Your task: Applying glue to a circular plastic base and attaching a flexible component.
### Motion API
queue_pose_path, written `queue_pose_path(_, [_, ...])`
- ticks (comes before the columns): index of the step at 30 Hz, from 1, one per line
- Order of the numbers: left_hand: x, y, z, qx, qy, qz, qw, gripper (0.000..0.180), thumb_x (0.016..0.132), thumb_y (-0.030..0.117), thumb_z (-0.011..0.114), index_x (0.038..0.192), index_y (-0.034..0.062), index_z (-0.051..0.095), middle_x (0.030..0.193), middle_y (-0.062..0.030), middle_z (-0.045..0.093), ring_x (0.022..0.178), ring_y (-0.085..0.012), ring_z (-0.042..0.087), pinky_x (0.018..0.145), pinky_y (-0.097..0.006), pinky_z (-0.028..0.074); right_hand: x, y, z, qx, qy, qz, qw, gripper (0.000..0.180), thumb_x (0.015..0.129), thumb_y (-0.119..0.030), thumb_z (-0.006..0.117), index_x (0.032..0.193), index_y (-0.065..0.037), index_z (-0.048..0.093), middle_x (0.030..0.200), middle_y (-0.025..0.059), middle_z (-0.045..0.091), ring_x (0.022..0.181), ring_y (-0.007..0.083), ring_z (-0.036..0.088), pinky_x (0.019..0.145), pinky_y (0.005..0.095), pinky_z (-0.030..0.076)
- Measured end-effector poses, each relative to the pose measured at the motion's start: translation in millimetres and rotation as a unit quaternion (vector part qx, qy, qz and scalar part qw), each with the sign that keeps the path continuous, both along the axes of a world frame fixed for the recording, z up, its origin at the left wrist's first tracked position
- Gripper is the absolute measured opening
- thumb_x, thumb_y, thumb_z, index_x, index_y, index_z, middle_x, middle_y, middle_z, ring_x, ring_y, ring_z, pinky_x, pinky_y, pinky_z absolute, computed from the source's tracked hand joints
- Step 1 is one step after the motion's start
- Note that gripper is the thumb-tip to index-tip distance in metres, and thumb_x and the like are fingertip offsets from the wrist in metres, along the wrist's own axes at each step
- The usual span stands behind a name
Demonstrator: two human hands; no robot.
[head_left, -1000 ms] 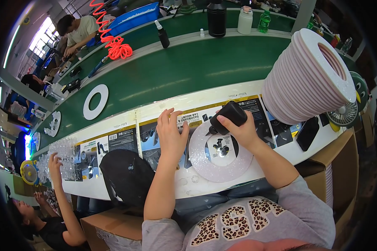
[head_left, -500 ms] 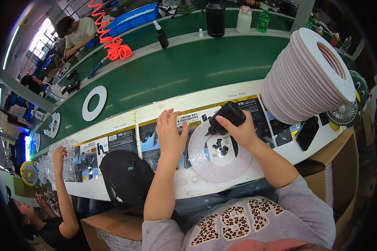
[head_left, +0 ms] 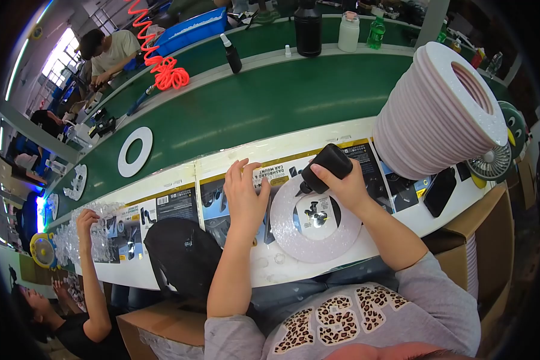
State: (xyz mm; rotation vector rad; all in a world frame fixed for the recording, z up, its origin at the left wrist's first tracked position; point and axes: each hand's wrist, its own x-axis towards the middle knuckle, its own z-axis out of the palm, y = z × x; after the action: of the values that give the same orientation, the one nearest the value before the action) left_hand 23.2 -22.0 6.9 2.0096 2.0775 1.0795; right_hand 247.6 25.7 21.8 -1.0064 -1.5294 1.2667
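- Black bottle (head_left: 331, 163) gripped by right hand (head_left: 349, 189) — seemingly being dispensed from onto white ring (head_left: 284, 228) by desk's (head_left: 270, 274) near edge.
- Left hand (head_left: 244, 195) held open.
- Steady tracing probably required.

Ring (head_left: 344, 240) sits on a sheet (head_left: 378, 180) by the desk's (head_left: 264, 273) front edge, plastic bits (head_left: 99, 243) at the left end, phone (head_left: 440, 191) near the right, ring stack (head_left: 432, 120) behind it.
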Motion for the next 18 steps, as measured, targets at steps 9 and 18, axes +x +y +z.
queue_pose_path(9, [8,-10,27,0.137,-0.038,-0.013,0.990,0.032,0.080,0.005,0.067,0.111,0.0041,0.062,0.119,-0.0156,0.060,0.119,-0.0367,0.051,0.103,-0.046,0.039,3,18,5,-0.211,0.232,-0.130,0.941,0.032,0.084,-0.033,0.076,0.101,-0.012,0.060,0.079,-0.0025,0.063,0.069,0.0065,0.059,0.057,0.0223,0.043])
queue_pose_path(18, [45,-73,93,-0.078,0.056,-0.330,0.939,0.048,0.070,0.022,0.085,0.110,0.0051,0.064,0.112,-0.0133,0.066,0.105,-0.0336,0.061,0.092,-0.039,0.047,25,38,0,-0.445,0.497,-0.046,0.744,0.041,0.085,-0.037,0.076,0.068,-0.013,0.048,0.055,-0.0015,0.045,0.039,0.0087,0.034,0.039,0.0221,0.024])
